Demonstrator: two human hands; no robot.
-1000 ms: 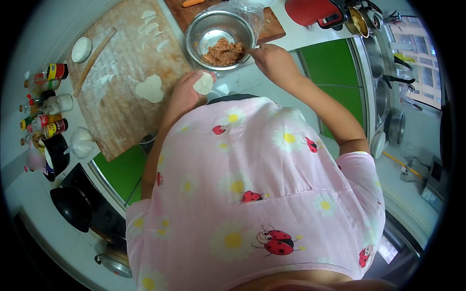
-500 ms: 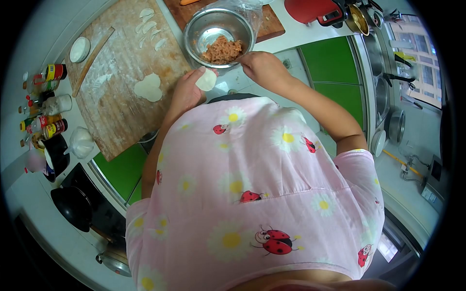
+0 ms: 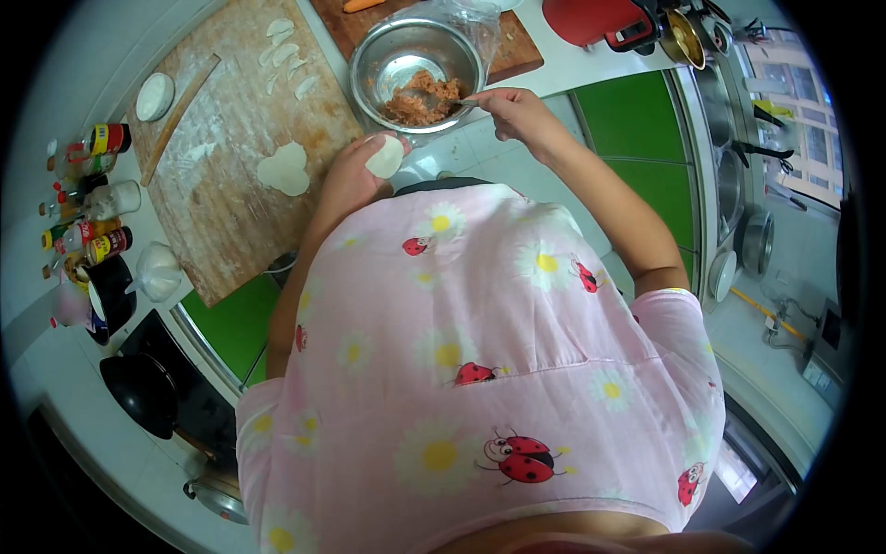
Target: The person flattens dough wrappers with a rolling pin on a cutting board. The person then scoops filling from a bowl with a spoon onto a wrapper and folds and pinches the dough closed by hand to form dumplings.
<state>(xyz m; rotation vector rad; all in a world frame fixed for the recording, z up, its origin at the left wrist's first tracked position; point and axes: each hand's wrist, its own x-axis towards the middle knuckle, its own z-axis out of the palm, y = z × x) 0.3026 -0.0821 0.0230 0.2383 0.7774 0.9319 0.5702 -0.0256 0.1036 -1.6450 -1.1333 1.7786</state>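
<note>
A round white dough wrapper (image 3: 385, 158) lies across the fingers of my left hand (image 3: 355, 174), beside the right edge of the floured wooden board (image 3: 212, 217). My right hand (image 3: 519, 115) grips a metal spoon (image 3: 464, 102) at the rim of the steel bowl (image 3: 367, 55). The spoon's tip is in the brown minced filling (image 3: 415, 103) in the bowl. More wrappers (image 3: 284, 169) overlap on the board, and several small white dough pieces (image 3: 284, 54) are near its top.
A rolling pin (image 3: 180, 120) and a white bowl (image 3: 155, 96) are at the board's left. Beyond stand several bottles (image 3: 100, 208). A cutting board (image 3: 517, 51) with a carrot (image 3: 365, 5) sits behind the steel bowl, a red appliance (image 3: 591, 20) to its right.
My right hand has shifted, its fingers now extended along the spoon, which shows more clearly in the filling. The left hand with its wrapper has barely moved.
</note>
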